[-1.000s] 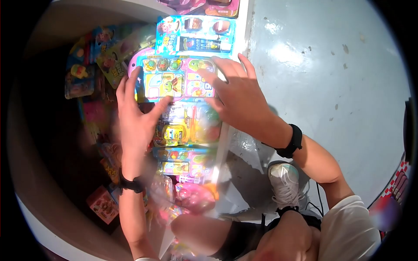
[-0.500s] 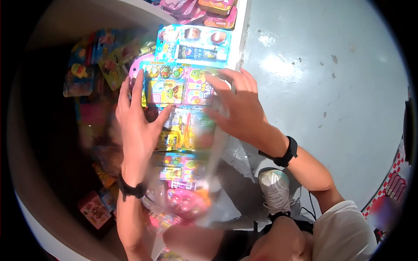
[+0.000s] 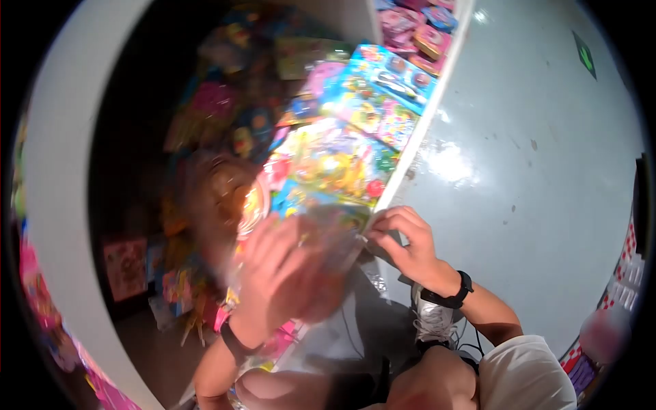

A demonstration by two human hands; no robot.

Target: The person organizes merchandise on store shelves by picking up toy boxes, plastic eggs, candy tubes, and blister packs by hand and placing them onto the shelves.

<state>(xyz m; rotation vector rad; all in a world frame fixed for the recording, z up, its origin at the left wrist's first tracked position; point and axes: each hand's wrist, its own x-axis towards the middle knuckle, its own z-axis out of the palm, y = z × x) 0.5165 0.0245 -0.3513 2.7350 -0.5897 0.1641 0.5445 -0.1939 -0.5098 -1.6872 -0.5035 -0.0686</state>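
My left hand [image 3: 273, 266] is smeared by motion over the lower end of a row of toy packs, and its fingers do not show clearly. My right hand [image 3: 406, 249] is closed in a pinch at the white bin edge, at the corner of a clear plastic package [image 3: 335, 236] spanning the space between both hands. The package's contents are blurred. Just above the hands lie bright yellow toy packs [image 3: 335, 164]. Farther up rests a blue blister pack [image 3: 393, 78] with a tube and round pieces inside.
A deep, dark bin [image 3: 126, 232] at the left holds several jumbled toys. Pink and blue packs [image 3: 417, 31] fill a compartment at the top. The white bin wall [image 3: 427, 140] borders a shiny grey floor [image 3: 512, 157]. A white shoe [image 3: 434, 318] is below my right hand.
The view has turned, and the packs now slant. Both hands have left the green-and-pink blister pack and come lower; the right hand's spread fingers have closed into a pinch.
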